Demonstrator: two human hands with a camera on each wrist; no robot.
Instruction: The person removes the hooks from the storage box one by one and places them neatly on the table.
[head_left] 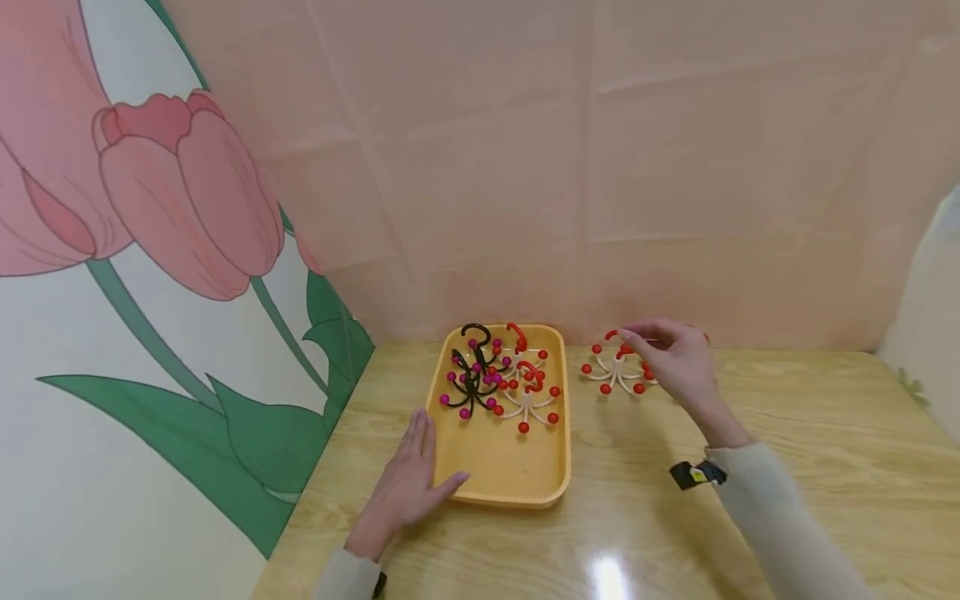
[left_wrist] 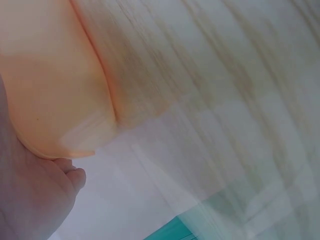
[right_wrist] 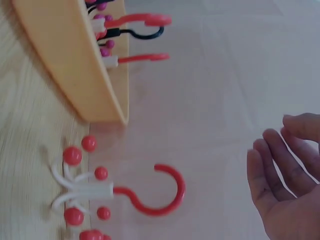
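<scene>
A yellow tray (head_left: 498, 467) holds several small ball-tipped hooks: black ones (head_left: 471, 386) with magenta balls and white ones (head_left: 527, 402) with red hooks and red balls. My left hand (head_left: 405, 483) rests against the tray's left side near its front corner, fingers straight and thumb out over the near rim. To the right of the tray, another white ball-tipped hook (right_wrist: 90, 190) with a red top stands on its legs. My right hand (head_left: 678, 367) is beside that red top; in the right wrist view, the hand (right_wrist: 287, 175) hangs apart from it, fingers loosely bent around nothing.
The wood-grain table (head_left: 810, 467) ends at a pinkish sheet (head_left: 600, 167) hanging behind it. On the left is a wall panel with painted tulips (head_left: 187, 192). A black band (head_left: 697, 475) is on the right wrist.
</scene>
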